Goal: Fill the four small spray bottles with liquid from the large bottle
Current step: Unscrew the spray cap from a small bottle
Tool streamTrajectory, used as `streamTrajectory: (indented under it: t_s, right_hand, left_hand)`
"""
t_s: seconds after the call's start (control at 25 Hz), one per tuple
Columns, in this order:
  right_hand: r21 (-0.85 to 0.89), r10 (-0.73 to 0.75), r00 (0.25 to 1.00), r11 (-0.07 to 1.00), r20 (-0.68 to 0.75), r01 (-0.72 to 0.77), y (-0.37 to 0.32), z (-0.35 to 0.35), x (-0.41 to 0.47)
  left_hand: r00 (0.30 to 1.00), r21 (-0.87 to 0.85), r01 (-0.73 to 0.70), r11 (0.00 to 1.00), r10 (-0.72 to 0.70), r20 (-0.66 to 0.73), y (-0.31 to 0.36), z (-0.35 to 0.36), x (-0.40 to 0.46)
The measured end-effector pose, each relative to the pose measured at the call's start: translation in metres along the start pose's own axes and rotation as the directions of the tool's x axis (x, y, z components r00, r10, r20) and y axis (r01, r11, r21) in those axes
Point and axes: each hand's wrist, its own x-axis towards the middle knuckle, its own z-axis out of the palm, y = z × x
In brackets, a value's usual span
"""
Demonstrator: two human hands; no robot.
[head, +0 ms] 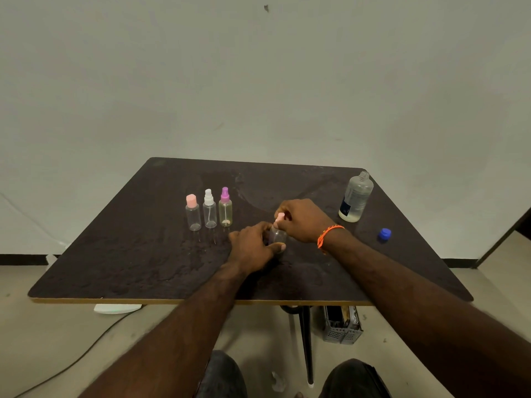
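A dark brown rectangular wooden table (120,254) with a pale edge strip stands against a plain off-white wall (258,81). Below its near edge, nearer than the fingers, a grey perforated metal box (342,330) sits on the beige floor (43,340) beside a black table leg (306,340). A dark cable (86,351) trails leftward.

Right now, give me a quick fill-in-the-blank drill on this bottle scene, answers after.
1. The large bottle stands open; its ____ cap lies on the table.
2. The left hand grips the body of a small bottle while the ____ hand holds its pink top.
3. The row at the left holds ____ small bottles.
4. In that row, the bottle with yellowish liquid has a ____ top.

Answers: blue; right; three; purple
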Motion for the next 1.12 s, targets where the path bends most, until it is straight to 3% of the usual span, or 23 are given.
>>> streamTrajectory:
  t_s: [0.16, 0.4, 0.56, 0.8, 0.96, 1.12]
  right_hand:
    - [0.062, -0.047, 0.992, 0.997, 0.118, 0.04, -0.006, -0.008, -0.002]
    - [0.063, 0.088, 0.99, 0.995, -0.11, -0.082, 0.0, 0.012, -0.002]
    - [0.101, 0.085, 0.989, 0.992, -0.119, -0.073, -0.004, 0.01, -0.004]
    - [0.224, 0.001, 1.0, 0.975, 0.001, -0.001, -0.005, -0.005, -0.007]
    - [0.073, 0.049, 0.999, 0.996, -0.024, -0.047, -0.003, 0.002, -0.007]
    - [0.163, 0.036, 0.987, 0.987, -0.158, -0.01, 0.001, -0.001, -0.006]
  left_hand:
    - [0.999, 0.028, -0.017, 0.999, 0.016, 0.034, 0.0, -0.002, 0.003]
    - [0.999, 0.0, 0.021, 1.0, -0.021, 0.037, 0.0, -0.002, 0.005]
    - [1.0, -0.077, 0.011, 0.997, -0.01, 0.018, 0.004, -0.008, 0.015]
    - [0.999, -0.156, 0.009, 0.988, -0.001, 0.053, -0.005, -0.004, 0.018]
    - [0.999, -0.13, -0.007, 0.992, 0.011, 0.032, -0.005, -0.003, 0.016]
    - [1.0, -0.111, 0.015, 0.994, -0.014, 0.008, -0.004, -0.003, 0.016]
